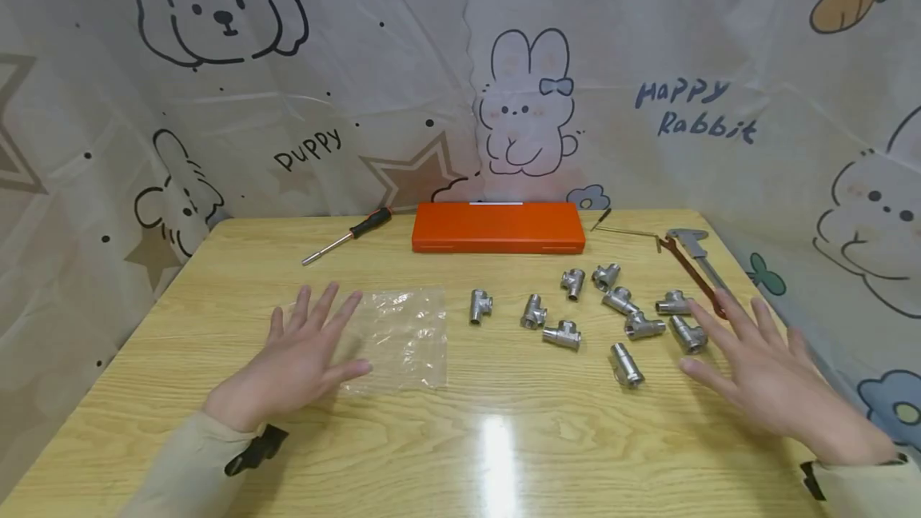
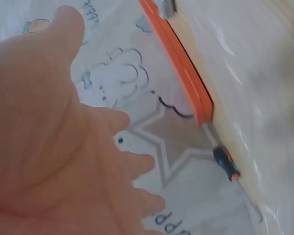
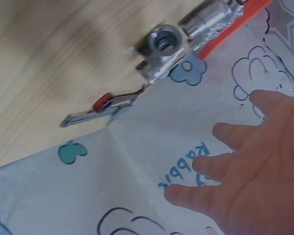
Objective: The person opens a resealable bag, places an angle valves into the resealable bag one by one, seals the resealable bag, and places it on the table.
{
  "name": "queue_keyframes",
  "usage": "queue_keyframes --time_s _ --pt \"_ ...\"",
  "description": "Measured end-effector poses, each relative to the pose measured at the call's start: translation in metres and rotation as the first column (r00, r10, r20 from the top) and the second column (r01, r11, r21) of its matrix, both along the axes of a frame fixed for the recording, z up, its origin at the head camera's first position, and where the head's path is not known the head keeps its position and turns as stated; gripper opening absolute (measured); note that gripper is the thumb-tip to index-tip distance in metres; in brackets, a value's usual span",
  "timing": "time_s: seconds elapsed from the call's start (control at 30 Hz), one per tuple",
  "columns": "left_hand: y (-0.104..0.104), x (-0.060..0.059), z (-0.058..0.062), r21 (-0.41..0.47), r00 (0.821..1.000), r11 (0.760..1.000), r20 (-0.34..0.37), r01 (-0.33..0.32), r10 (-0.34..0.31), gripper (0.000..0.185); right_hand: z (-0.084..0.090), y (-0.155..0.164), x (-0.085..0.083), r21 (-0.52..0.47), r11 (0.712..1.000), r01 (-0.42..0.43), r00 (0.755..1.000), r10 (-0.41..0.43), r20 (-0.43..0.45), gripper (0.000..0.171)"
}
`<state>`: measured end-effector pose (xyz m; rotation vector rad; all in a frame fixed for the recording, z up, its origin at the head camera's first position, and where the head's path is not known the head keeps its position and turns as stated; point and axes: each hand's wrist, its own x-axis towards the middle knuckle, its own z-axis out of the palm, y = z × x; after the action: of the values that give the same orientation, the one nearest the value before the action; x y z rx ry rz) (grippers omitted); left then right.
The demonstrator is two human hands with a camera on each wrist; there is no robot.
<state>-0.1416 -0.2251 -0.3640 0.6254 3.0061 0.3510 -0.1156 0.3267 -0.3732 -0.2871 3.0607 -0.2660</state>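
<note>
**Both hands spread flat, holding nothing**

The left hand [image 1: 298,358] hovers lower left of the head view, fingers straight and splayed, its fingertips over the near edge of the clear bag [image 1: 403,336], which lies flat at centre. The right hand [image 1: 763,366] is spread the same way at lower right, empty, its fingertips just beside the nearest fittings [image 1: 612,310]. These lie scattered singly right of centre, easy to pick one by one. An orange case [image 1: 498,228] sits behind.
</note>
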Motion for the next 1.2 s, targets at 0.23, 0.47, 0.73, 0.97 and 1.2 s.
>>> queue_keyframes --time_s 0.23,0.47,0.73,0.97,1.2 --pt "0.044 -0.013 0.001 0.181 1.000 0.983 -0.010 -0.009 0.011 0.074 0.009 -0.022 -0.005 -0.079 0.996 -0.052 0.997 0.047 -0.062 0.079" --pt "0.103 -0.037 -0.007 0.093 0.982 0.985 0.134 -0.144 0.131 0.062 0.023 -0.064 -0.013 -0.120 0.987 -0.106 0.969 0.076 -0.234 0.058" --pt "0.130 -0.054 -0.023 -0.137 0.976 0.982 0.152 -0.134 0.154 0.060 0.028 -0.113 -0.018 -0.180 0.966 -0.184 0.953 0.130 -0.275 0.037" --pt "0.130 -0.062 -0.025 -0.162 0.977 0.984 0.183 -0.077 0.107 0.026 0.022 -0.144 -0.022 -0.192 0.950 -0.245 0.941 0.186 -0.284 0.032" --pt "0.111 -0.065 -0.009 0.091 0.951 0.985 0.289 -0.144 0.112 0.026 0.022 -0.171 -0.024 -0.321 0.904 -0.284 0.945 0.207 -0.252 0.017"
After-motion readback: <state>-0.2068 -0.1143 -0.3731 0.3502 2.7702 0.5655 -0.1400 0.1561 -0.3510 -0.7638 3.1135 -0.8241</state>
